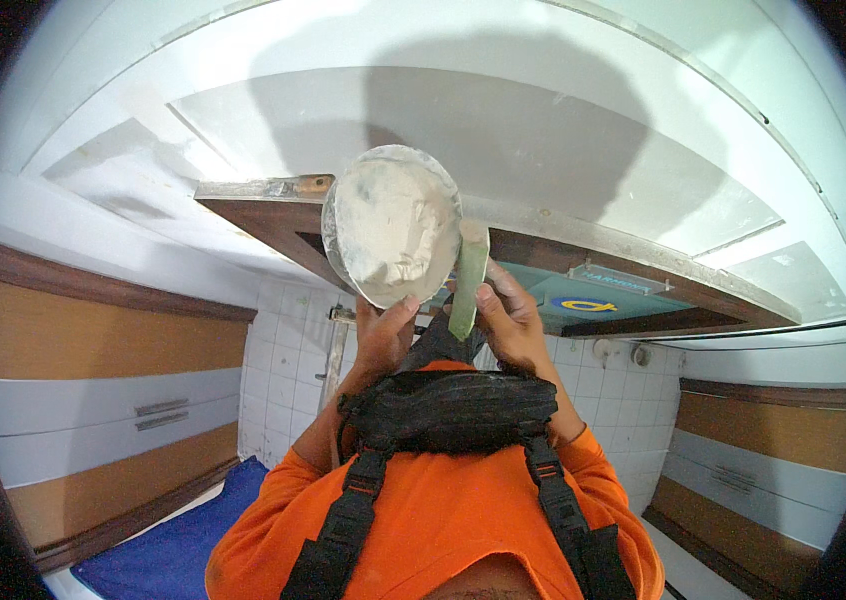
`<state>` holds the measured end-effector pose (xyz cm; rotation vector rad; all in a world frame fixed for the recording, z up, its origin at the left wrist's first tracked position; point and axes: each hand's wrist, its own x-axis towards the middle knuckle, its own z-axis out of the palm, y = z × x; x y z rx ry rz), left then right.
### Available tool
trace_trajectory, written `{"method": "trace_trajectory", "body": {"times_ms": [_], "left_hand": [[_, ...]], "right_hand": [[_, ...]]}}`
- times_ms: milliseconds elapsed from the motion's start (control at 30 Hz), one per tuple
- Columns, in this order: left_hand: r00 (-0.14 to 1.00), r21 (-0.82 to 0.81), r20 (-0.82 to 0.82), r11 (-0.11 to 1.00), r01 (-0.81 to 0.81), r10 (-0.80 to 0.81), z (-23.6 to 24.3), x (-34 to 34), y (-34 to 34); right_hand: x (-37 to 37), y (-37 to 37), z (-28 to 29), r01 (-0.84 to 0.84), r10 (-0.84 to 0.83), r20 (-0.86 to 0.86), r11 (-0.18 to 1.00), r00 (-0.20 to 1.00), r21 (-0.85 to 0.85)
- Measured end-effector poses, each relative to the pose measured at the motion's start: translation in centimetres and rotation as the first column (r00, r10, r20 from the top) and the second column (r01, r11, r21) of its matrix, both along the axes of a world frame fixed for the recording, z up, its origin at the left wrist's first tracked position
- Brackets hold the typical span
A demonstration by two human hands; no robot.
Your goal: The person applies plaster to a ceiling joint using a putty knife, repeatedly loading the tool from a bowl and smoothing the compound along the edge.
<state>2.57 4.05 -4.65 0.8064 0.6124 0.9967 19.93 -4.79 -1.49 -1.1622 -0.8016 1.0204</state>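
My left hand (388, 335) grips a round, shallow container (388, 225) holding pale, cream-white powder or paste, with the thumb on its near rim. Just right of it, my right hand (506, 318) holds a flat green strip (467, 285) with a pale top end, upright beside the container. The thumb of that hand lies against the strip's side; some fingers are hidden behind it.
A small wooden-handled piece (314, 183) lies on the dark wooden frame's pale ledge (243, 188) ahead, above a teal panel (623, 310). Drawer units (108, 350) (763, 440) flank me over white tiles (278, 370). A blue cloth (158, 530) lies lower left.
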Motion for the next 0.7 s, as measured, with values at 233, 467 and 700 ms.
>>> {"method": "trace_trajectory", "body": {"times_ms": [233,467,700], "left_hand": [[0.998,-0.060,0.066,0.998,0.013,-0.009,0.9,0.0,-0.4],[0.975,-0.218,0.220,0.974,0.060,-0.011,1.5,-0.2,0.1],[0.961,-0.125,0.273,0.992,-0.006,0.041,3.2,-0.5,0.2]], "right_hand": [[-0.5,1.3,0.6,0.065,-0.062,0.088,0.998,0.994,-0.025],[0.8,1.9,-0.9,0.133,-0.112,0.543,0.991,0.832,0.001],[4.3,-0.5,-2.1,0.214,-0.186,0.176,0.965,0.967,-0.152]]}}
